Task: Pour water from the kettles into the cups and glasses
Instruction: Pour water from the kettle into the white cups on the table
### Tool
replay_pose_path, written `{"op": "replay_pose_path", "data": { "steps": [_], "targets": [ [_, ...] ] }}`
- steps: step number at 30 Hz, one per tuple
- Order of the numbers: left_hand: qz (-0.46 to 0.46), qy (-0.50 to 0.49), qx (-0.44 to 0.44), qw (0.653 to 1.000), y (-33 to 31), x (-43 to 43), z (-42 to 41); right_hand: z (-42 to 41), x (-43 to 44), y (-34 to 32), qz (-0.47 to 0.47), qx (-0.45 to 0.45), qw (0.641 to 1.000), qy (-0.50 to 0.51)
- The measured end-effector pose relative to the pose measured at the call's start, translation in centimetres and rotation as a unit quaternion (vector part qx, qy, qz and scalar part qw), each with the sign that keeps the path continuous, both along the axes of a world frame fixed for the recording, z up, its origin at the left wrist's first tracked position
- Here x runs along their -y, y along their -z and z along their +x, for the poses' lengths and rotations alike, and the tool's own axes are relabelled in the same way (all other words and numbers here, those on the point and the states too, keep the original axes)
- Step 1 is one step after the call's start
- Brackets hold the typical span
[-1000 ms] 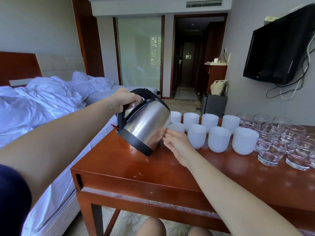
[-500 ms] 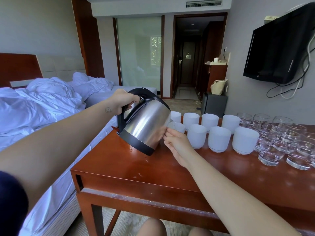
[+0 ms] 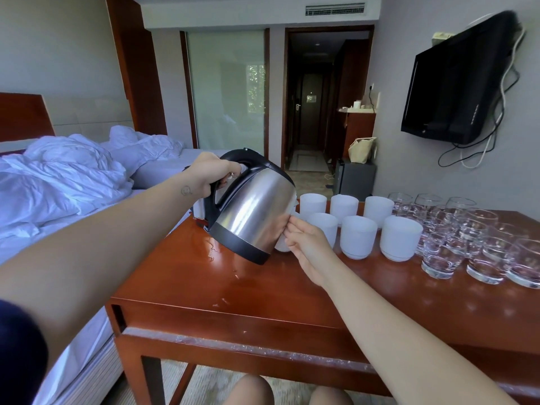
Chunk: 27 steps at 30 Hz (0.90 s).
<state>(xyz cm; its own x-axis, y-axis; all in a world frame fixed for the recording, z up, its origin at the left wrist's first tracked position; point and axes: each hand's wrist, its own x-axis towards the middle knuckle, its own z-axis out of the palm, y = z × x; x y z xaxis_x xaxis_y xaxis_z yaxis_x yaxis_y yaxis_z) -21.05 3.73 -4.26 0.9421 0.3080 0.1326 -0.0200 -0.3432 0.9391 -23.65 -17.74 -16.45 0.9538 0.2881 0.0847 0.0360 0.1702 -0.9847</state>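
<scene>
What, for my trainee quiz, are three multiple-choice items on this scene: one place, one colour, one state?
1. The clear drinking glasses stand where, from the white frosted cups? A) their left B) their right C) stacked on them
2. The stainless-steel kettle's handle is: A) black B) red C) white
3. The kettle is: A) standing upright B) lying sideways C) tilted in the left hand

B: glasses fill the wooden table's right end. A: the grip shows black. C: it leans spout-down toward the cup the right hand holds.
</scene>
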Motion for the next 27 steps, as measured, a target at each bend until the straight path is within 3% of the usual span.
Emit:
{"op": "replay_pose_path", "data": {
  "steps": [27],
  "targets": [
    [0.032, 0.037, -0.028, 0.998, -0.4, 5.2, 2.5, 0.9, 5.0, 0.5, 0.015, -0.029, 0.999, 0.01]
  ]
}}
